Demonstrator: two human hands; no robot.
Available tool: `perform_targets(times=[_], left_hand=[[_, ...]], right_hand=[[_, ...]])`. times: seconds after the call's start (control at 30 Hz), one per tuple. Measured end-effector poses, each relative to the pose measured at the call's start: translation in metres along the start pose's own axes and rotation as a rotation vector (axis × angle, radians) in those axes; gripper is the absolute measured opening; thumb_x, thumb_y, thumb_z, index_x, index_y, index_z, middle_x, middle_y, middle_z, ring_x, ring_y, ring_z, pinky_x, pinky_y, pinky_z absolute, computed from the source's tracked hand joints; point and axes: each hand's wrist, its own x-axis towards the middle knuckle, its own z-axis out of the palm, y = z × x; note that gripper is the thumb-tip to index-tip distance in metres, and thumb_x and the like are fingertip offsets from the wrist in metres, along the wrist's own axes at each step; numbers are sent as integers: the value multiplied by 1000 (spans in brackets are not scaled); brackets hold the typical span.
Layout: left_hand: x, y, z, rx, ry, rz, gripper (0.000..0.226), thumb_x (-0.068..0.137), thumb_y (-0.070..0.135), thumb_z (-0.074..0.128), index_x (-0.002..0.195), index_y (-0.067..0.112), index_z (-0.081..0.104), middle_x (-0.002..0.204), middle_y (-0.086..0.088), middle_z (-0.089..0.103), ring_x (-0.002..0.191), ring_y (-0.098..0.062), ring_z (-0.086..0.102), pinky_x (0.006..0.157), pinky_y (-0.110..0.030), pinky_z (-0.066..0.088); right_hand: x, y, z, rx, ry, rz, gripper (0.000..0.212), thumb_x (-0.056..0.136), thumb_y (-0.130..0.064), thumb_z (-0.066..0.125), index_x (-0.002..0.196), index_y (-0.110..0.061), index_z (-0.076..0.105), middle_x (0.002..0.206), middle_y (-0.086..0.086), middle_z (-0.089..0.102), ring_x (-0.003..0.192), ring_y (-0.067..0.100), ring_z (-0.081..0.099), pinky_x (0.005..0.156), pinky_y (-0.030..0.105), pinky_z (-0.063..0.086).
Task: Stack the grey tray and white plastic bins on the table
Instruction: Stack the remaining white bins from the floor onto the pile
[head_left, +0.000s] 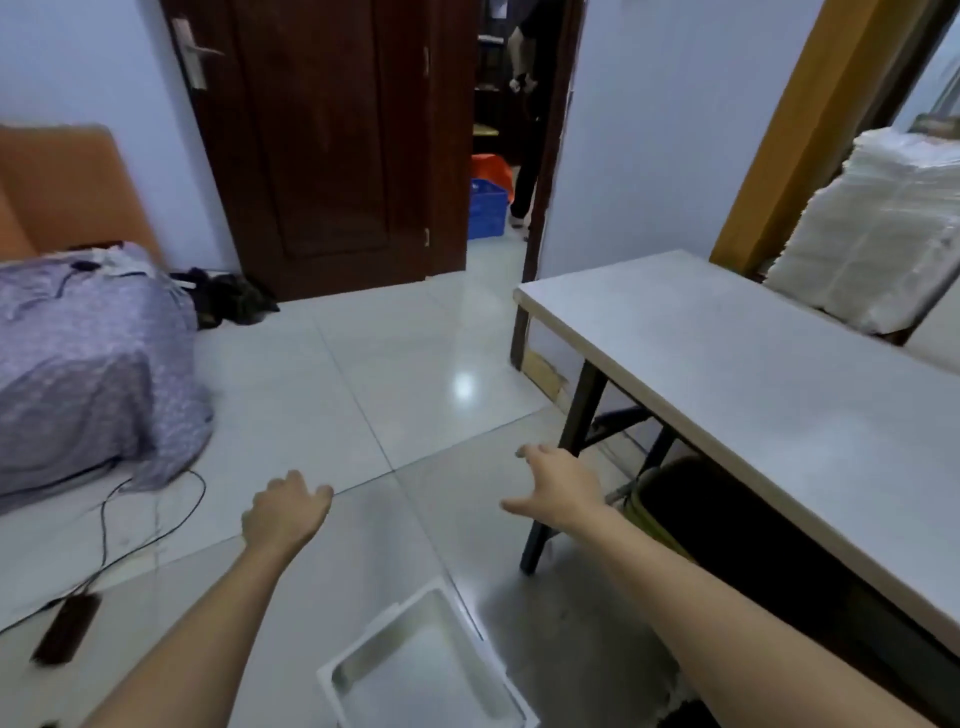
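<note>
A white plastic bin (379, 631) sits on the tiled floor at the bottom centre, below and between my forearms, its hollow side up. My left hand (283, 512) reaches forward over the floor with the fingers curled down and nothing in it. My right hand (558, 483) is stretched out beside the near table leg, fingers spread, holding nothing. The grey-white table (753, 374) stands on the right with a bare top. No grey tray is visible in this view.
A bed with a purple cover (88, 374) fills the left. A black cable and power strip (67, 626) lie on the floor. A dark bin (727, 525) stands under the table. A stack of white sheets (883, 228) sits behind the table. A person stands in the doorway (524, 130).
</note>
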Motion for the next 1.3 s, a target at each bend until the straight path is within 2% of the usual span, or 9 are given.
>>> perform_targets(times=[0.17, 0.27, 0.43, 0.57, 0.7, 0.8, 0.9, 1.1, 1.3], left_hand=[[-15, -48, 83, -84, -121, -160, 47, 91, 41, 45, 121, 5, 52, 125, -19, 54, 115, -37, 53, 94, -40, 43], [-27, -74, 128, -129, -182, -247, 48, 91, 40, 46, 122, 4, 51, 125, -21, 54, 114, -37, 53, 94, -41, 45], [-51, -96, 192, -153, -292, -332, 44, 92, 37, 47, 118, 1, 52, 120, -21, 56, 109, -36, 56, 88, -38, 45], [-72, -103, 237, -216, -391, -388, 47, 94, 35, 48, 123, -2, 49, 122, -22, 55, 112, -37, 54, 81, -36, 40], [-92, -114, 274, -273, -498, -485, 51, 92, 29, 51, 129, -4, 45, 127, -22, 54, 115, -37, 53, 86, -36, 40], [-101, -123, 292, -293, -526, -565, 51, 92, 28, 51, 129, -7, 43, 127, -25, 54, 116, -39, 53, 94, -40, 42], [-106, -128, 297, -305, -527, -645, 55, 94, 26, 52, 137, -5, 38, 137, -24, 49, 124, -39, 49, 99, -39, 39], [-105, -142, 304, -332, -513, -718, 56, 93, 19, 52, 141, -3, 34, 141, -23, 46, 128, -38, 46, 102, -37, 37], [-102, -147, 318, -460, -500, -793, 56, 93, 11, 52, 144, 2, 32, 144, -17, 44, 129, -34, 44, 103, -39, 36]], right_hand=[[10, 13, 89, -48, -182, 24, 84, 72, -60, 67, 141, -23, 36, 134, 1, 49, 122, 24, 49, 90, 40, 51], [8, 22, 137, -73, -314, 58, 89, 69, -61, 68, 142, -22, 33, 134, 2, 46, 122, 26, 48, 89, 37, 47], [-4, 35, 205, -54, -487, 100, 95, 67, -64, 70, 141, -21, 29, 142, 3, 38, 128, 27, 42, 99, 44, 44], [-14, 53, 245, -11, -626, 128, 105, 71, -57, 72, 150, -13, 18, 151, 8, 30, 136, 29, 35, 109, 43, 37], [-19, 66, 276, 62, -732, 165, 99, 77, -46, 73, 151, -11, 17, 154, 8, 26, 140, 28, 30, 111, 39, 34], [-17, 68, 294, 93, -772, 175, 95, 78, -39, 73, 150, -10, 18, 153, 8, 28, 139, 27, 33, 110, 36, 35], [-13, 65, 309, 104, -796, 161, 88, 78, -36, 72, 147, -11, 24, 148, 10, 35, 134, 29, 38, 107, 38, 39], [-1, 61, 337, 110, -819, 131, 81, 79, -33, 69, 145, -13, 27, 149, 8, 35, 135, 28, 38, 107, 41, 39], [12, 69, 367, 144, -852, 141, 78, 82, -24, 65, 147, -11, 24, 150, 6, 32, 137, 27, 36, 109, 40, 38]])
